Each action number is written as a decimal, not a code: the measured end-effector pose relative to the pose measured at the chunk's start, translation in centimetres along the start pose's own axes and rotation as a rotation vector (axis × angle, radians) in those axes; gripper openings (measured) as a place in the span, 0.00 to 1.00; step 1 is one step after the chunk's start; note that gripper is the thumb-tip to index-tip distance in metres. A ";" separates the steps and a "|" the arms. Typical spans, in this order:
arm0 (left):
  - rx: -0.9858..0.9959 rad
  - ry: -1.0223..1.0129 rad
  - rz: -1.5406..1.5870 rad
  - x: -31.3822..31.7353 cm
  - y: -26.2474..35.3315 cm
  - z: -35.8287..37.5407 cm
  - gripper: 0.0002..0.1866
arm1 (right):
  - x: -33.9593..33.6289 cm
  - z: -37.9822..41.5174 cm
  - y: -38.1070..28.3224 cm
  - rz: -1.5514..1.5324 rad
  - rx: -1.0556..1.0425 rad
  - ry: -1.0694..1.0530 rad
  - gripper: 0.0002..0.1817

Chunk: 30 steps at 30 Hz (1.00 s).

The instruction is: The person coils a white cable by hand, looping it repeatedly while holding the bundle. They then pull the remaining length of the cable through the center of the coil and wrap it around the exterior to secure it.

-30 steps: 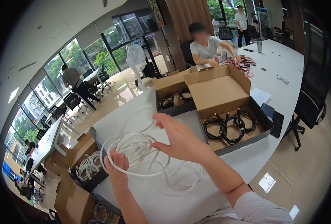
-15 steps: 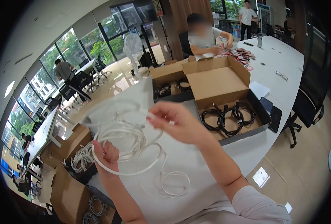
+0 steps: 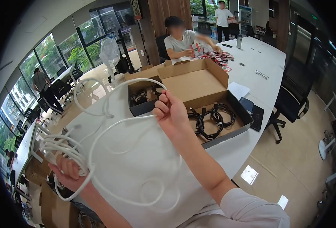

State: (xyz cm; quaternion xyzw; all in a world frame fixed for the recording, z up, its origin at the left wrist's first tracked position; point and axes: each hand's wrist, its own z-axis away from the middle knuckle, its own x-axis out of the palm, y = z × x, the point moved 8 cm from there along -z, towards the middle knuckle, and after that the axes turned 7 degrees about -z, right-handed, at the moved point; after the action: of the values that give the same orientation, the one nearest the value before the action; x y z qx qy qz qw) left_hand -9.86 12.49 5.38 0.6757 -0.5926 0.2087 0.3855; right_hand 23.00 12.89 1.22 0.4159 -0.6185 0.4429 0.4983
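My left hand [image 3: 70, 171], at the lower left, has its fingers wrapped round a bundle of white cable loops [image 3: 63, 149]. Near the middle, my right hand [image 3: 168, 108] is closed on another stretch of the same white cable [image 3: 116, 122]. Wide loose loops of it hang in the air between both hands, over the white table [image 3: 137, 152]. Just right of my right hand stands an open box [image 3: 228, 133] with coiled black cables [image 3: 213, 121] inside.
Behind is another box [image 3: 137, 109] with black cables. Lower left, open boxes [image 3: 56, 203] hold more cables. Across the table a seated person [image 3: 179, 43] handles red and white packets [image 3: 217, 57]. A phone [image 3: 256, 118] and glasses [image 3: 262, 74] lie at the right.
My hands have moved apart, the left one down and leftward with the bundle. The cable between them has opened into wider loops. The view has turned slightly to the right.
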 end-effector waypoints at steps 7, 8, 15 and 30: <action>0.355 0.377 -0.160 -4.0 9.3 2.4 0.17 | -0.9 -0.2 -2.5 -0.027 -0.167 0.055 0.09; 0.446 0.532 -0.210 -4.4 10.8 3.4 0.17 | -1.1 -0.3 -3.1 -0.023 -0.213 0.071 0.09; 0.293 0.048 -0.235 0.7 8.3 1.9 0.18 | -0.6 -1.0 -2.2 0.351 -0.133 0.013 0.11; -0.280 0.385 -1.181 -1.9 -6.3 3.0 0.22 | 10.0 8.2 1.8 1.339 -0.464 -0.828 0.33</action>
State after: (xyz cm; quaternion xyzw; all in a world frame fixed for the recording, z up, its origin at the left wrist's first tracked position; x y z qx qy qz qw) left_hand -4.73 11.43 0.42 0.7822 -0.0618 -0.0009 0.6200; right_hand 17.63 4.75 9.92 -0.0252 -0.9454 0.3179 -0.0673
